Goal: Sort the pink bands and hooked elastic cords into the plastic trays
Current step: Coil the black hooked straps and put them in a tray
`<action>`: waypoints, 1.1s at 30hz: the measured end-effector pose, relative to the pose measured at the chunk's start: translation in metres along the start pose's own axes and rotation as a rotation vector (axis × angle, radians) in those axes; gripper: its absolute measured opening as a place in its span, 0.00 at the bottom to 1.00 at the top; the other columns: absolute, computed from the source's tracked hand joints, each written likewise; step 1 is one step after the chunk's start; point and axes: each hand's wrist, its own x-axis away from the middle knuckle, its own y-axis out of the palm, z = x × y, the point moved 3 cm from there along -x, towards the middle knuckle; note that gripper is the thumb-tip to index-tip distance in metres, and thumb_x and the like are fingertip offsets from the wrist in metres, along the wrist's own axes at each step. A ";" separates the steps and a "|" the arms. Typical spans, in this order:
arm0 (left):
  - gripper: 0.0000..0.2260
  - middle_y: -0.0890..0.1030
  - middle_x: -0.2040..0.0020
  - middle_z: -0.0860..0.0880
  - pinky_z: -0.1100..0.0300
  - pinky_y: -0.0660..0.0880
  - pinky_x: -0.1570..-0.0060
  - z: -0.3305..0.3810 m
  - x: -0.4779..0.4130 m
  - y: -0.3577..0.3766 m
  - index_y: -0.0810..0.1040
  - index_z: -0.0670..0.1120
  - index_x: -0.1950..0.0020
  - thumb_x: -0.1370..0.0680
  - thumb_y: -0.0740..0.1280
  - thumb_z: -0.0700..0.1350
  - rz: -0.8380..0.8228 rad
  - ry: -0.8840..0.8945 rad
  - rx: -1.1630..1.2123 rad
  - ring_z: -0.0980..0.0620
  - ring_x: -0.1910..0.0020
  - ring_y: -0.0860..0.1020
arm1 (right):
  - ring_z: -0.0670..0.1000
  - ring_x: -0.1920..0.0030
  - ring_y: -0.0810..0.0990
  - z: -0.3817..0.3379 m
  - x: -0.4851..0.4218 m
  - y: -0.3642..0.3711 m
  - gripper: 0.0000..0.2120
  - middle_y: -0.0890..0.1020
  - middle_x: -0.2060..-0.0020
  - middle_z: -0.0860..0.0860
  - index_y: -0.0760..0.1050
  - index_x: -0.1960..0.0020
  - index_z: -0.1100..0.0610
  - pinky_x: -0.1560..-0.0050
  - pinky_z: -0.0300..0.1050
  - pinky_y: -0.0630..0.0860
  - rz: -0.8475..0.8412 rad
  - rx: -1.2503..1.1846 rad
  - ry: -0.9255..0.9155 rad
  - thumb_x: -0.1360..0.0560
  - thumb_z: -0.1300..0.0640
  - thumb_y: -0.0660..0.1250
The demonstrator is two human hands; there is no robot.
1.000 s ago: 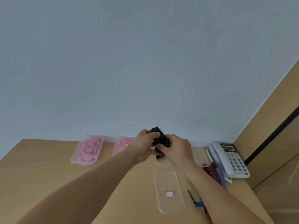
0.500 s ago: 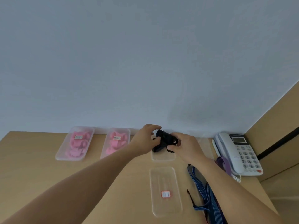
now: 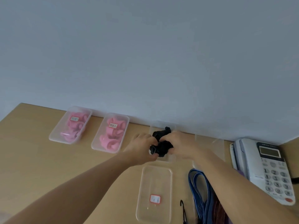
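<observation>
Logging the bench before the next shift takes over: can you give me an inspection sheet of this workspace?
Surface: wooden desk, set against the wall.
Job's things: left tray and second tray hold pink bands; black cord bundle at the back middle tray; front tray empty, labelled; blue striped cords and black hook loose on the desk.
Clutter: telephone, far right.
Grippers: left hand and right hand both grip the bundle.
Cables: nothing seen.
Surroundings: plain pale wall.
</observation>
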 end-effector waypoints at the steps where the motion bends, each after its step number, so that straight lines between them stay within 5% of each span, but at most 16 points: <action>1: 0.18 0.78 0.45 0.54 0.56 0.61 0.34 0.000 0.000 0.003 0.77 0.52 0.40 0.27 0.68 0.57 -0.011 0.011 -0.031 0.52 0.38 0.70 | 0.53 0.52 0.76 0.001 -0.003 0.001 0.18 0.78 0.51 0.54 0.78 0.42 0.49 0.57 0.47 0.75 -0.016 0.003 0.000 0.29 0.62 0.71; 10: 0.16 0.80 0.41 0.56 0.48 0.57 0.30 -0.007 -0.009 0.017 0.80 0.55 0.40 0.23 0.60 0.58 -0.102 0.103 -0.223 0.53 0.30 0.65 | 0.54 0.42 0.69 0.006 -0.014 0.025 0.21 0.75 0.41 0.50 0.77 0.33 0.50 0.42 0.50 0.71 0.018 0.160 -0.048 0.24 0.63 0.66; 14: 0.14 0.79 0.42 0.55 0.48 0.60 0.32 -0.007 -0.015 0.018 0.80 0.55 0.41 0.23 0.63 0.57 -0.131 0.089 -0.178 0.52 0.31 0.65 | 0.54 0.42 0.68 0.006 -0.012 0.027 0.24 0.72 0.43 0.50 0.72 0.30 0.50 0.46 0.48 0.70 0.114 0.232 -0.034 0.25 0.60 0.68; 22: 0.14 0.79 0.42 0.54 0.50 0.62 0.34 -0.005 -0.020 0.022 0.81 0.55 0.41 0.22 0.61 0.55 -0.163 0.119 -0.206 0.50 0.33 0.66 | 0.52 0.45 0.72 0.005 -0.006 0.034 0.17 0.75 0.45 0.47 0.76 0.39 0.52 0.51 0.45 0.70 0.233 0.226 0.025 0.27 0.62 0.68; 33: 0.17 0.76 0.36 0.53 0.52 0.60 0.32 -0.007 -0.008 0.018 0.78 0.52 0.36 0.20 0.56 0.51 -0.145 0.175 -0.291 0.50 0.27 0.63 | 0.52 0.33 0.68 0.003 0.005 0.042 0.23 0.71 0.32 0.45 0.71 0.29 0.50 0.35 0.50 0.68 0.228 0.191 0.095 0.24 0.55 0.65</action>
